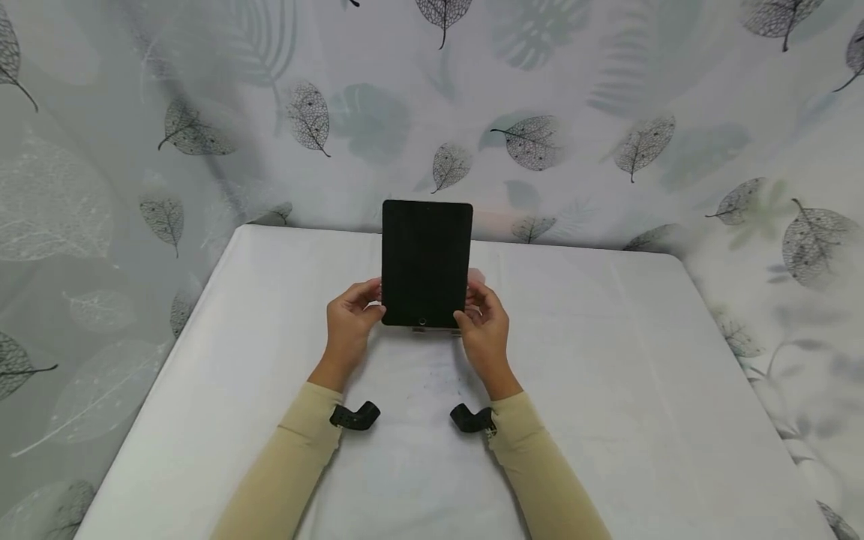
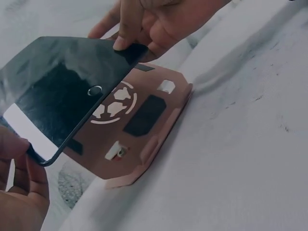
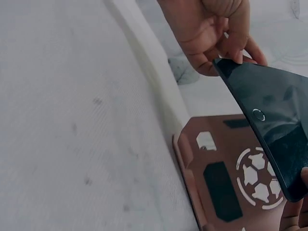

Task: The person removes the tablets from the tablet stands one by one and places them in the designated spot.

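A black tablet (image 1: 427, 262) is held upright with its dark screen and home button towards me. My left hand (image 1: 349, 316) pinches its lower left corner between thumb and fingers; my right hand (image 1: 487, 330) pinches the lower right corner. Behind and below the tablet stands a pink tablet stand (image 2: 149, 113) with a football cut-out, dark pads and a raised front lip. The head view hides most of this stand, leaving a pink edge (image 1: 476, 275) by the right fingers. In both wrist views the tablet's bottom edge appears apart from the lip.
A white cloth covers the table (image 1: 594, 360), whose far edge lies just behind the tablet. Leaf-patterned curtains (image 1: 378, 120) hang behind and at both sides. A black wrist camera (image 1: 356, 416) sits on the left wrist, another camera (image 1: 470, 418) on the right.
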`<state>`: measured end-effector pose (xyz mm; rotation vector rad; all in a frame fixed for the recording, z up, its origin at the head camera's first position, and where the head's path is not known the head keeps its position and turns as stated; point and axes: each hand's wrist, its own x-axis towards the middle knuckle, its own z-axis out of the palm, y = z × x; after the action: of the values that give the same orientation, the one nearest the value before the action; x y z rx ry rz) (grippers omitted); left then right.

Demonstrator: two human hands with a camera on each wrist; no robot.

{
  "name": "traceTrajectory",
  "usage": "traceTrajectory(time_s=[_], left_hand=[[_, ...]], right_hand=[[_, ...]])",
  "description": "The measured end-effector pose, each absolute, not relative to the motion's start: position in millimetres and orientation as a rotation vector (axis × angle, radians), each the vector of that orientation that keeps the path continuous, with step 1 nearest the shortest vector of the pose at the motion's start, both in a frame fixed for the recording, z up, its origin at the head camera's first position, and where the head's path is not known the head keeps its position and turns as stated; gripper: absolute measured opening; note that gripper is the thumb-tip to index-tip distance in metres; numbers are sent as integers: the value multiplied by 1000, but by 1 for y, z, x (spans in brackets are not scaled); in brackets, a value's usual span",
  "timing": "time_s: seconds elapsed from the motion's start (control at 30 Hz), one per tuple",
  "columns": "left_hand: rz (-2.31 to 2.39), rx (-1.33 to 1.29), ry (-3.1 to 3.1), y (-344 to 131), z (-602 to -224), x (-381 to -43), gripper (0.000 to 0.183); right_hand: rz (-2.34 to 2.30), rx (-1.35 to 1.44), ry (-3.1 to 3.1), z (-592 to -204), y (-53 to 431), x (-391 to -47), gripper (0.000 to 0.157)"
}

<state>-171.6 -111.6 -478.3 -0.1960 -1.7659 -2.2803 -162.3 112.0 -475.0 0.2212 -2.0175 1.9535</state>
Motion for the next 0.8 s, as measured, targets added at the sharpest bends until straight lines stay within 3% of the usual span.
traceTrajectory(time_s=[0.8], left_hand=[[-2347, 127, -1754, -169, -462, -159, 63]], right_hand=[[2165, 185, -2130, -459, 51, -170, 61]])
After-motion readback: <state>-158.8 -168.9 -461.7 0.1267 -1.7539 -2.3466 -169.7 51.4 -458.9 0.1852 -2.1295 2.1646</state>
